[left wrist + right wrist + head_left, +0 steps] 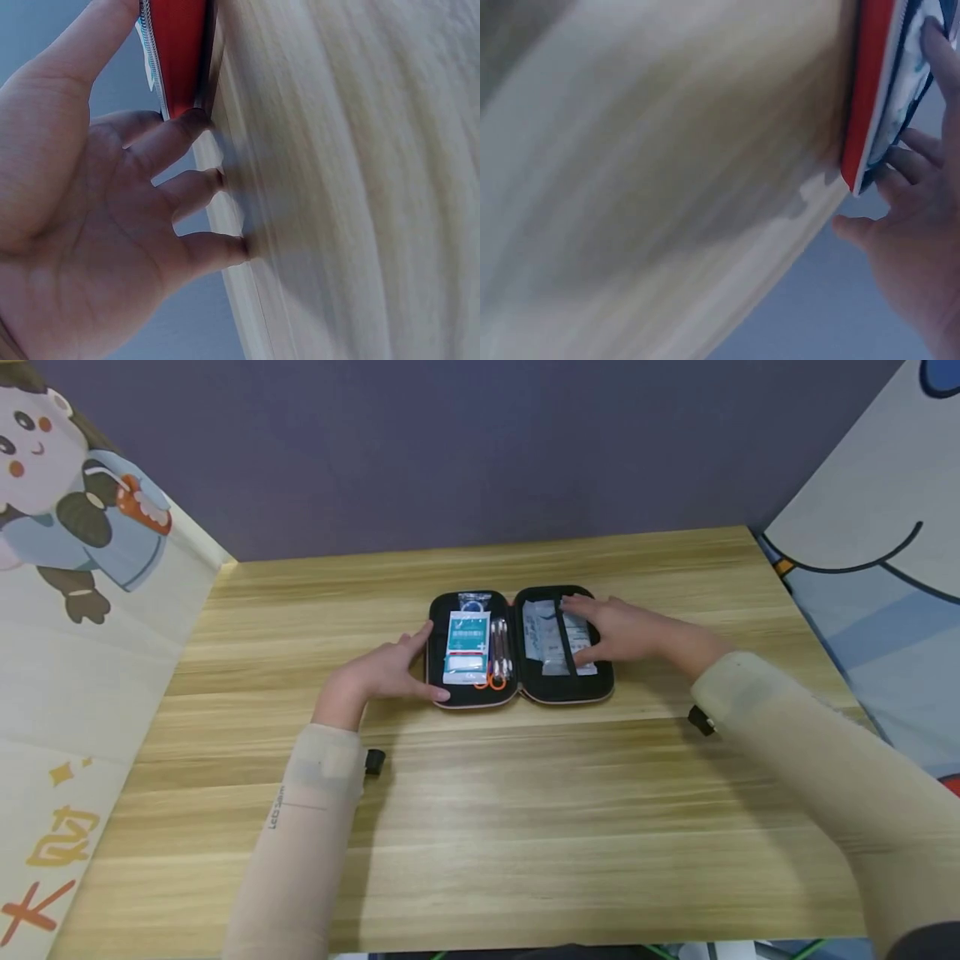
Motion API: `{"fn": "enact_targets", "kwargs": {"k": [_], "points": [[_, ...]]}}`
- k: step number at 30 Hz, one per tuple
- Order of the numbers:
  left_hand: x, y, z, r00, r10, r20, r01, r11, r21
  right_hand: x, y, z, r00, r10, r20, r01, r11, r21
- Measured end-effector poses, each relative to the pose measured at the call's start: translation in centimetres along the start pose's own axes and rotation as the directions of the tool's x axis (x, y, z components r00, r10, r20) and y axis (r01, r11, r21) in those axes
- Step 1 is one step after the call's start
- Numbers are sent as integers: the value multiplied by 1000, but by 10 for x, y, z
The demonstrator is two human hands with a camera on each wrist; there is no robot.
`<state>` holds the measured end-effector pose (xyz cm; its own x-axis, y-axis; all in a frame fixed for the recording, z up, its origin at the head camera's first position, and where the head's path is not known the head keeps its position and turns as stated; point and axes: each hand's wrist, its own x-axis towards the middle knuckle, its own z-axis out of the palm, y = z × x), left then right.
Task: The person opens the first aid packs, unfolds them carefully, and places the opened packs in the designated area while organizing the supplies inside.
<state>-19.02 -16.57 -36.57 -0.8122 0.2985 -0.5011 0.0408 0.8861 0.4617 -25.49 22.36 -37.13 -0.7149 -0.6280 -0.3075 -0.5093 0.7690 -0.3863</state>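
Observation:
A zip case (480,700) lies unfolded on the table, black inside; its red outer shell (184,60) shows in the left wrist view. The left half holds a teal-and-white packet (467,647), clear-wrapped slim items (500,643) and orange-handled scissors (497,682). Pale packets (542,627) lie under a black strap (566,639) in the right half. My left hand (381,670) touches the case's left edge, its fingers spread. My right hand (626,631) reaches over the right edge, its fingertips on the pale packets; in the right wrist view some fingertips are hidden behind the case.
The wooden table (570,827) extends around the case on all sides. A dark purple wall (465,460) rises at its far edge. Printed panels stand at the left (90,652) and the right (885,635). Cables (660,950) show below the near edge.

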Motion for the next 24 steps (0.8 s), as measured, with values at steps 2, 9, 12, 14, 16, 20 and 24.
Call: {"fn": "enact_targets", "kwargs": {"k": [2,9,12,14,16,20,24], "points": [[0,0,0,1000,1,1,-1,1000,1,-2,1,4,1000,4,-8,-4,1000,20],[1,-1,1,1000,9,-6,-9,1000,4,-20,8,8,997,20,-75,-12,995,98],[1,-2,0,1000,9,-6,-9,1000,5,-24,12,10,997,8,-78,-2,997,73],[0,-1,0,1000,6,-5,-6,1000,7,-25,14,12,997,1,-74,3,999,52],[0,-1,-1,1000,5,-3,-5,1000,5,-24,14,15,997,-3,-79,7,999,51],[-1,0,0,1000,2,2,-2,1000,0,-17,12,18,994,-9,-107,17,997,73],[-2,0,0,1000,7,4,-7,1000,-1,-11,8,21,993,-15,-113,27,994,108]]}}
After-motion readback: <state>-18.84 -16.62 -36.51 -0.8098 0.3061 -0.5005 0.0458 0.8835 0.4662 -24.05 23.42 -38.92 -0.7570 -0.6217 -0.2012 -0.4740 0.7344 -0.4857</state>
